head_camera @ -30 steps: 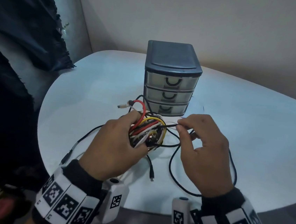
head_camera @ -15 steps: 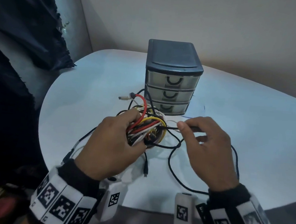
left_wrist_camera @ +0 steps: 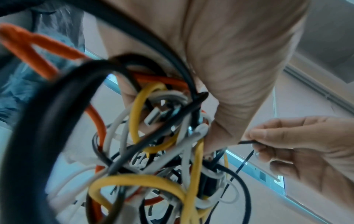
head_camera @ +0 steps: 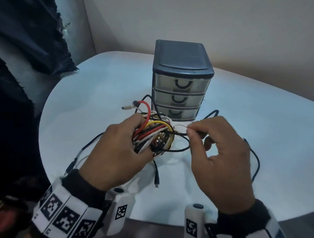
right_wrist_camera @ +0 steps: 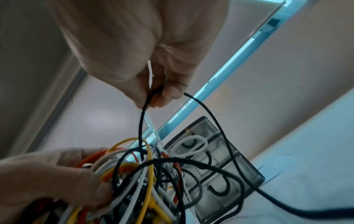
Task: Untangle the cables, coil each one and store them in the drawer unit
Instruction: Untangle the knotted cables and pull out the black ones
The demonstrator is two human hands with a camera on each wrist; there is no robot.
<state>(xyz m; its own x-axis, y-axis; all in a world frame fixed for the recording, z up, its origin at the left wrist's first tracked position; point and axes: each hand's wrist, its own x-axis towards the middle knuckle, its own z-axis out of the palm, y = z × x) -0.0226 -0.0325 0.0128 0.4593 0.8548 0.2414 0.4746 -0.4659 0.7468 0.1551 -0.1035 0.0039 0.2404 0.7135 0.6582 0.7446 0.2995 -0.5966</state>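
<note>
A tangle of red, yellow, white and black cables (head_camera: pixel 155 134) is held above the white table (head_camera: pixel 246 147), gripped by my left hand (head_camera: pixel 122 150) from the left. My right hand (head_camera: pixel 216 154) pinches a thin black cable (head_camera: pixel 179 134) that leads out of the tangle's right side; the same black cable (right_wrist_camera: pixel 141 121) runs down from my fingers in the right wrist view. The tangle (left_wrist_camera: pixel 162 151) fills the left wrist view. Behind stands the dark three-drawer unit (head_camera: pixel 181 80), all drawers closed. Loose black cable ends (head_camera: pixel 156 177) trail on the table.
A dark cloth (head_camera: pixel 26 27) drapes over a chair at the left. A black cable loop (head_camera: pixel 256 164) lies on the table right of my right hand. The table's front edge (head_camera: pixel 161 221) is close to my wrists.
Both hands have risen slightly with the tangle. My right hand keeps its pinch on the black cable and has shifted a little right and up, drawing the cable out.
</note>
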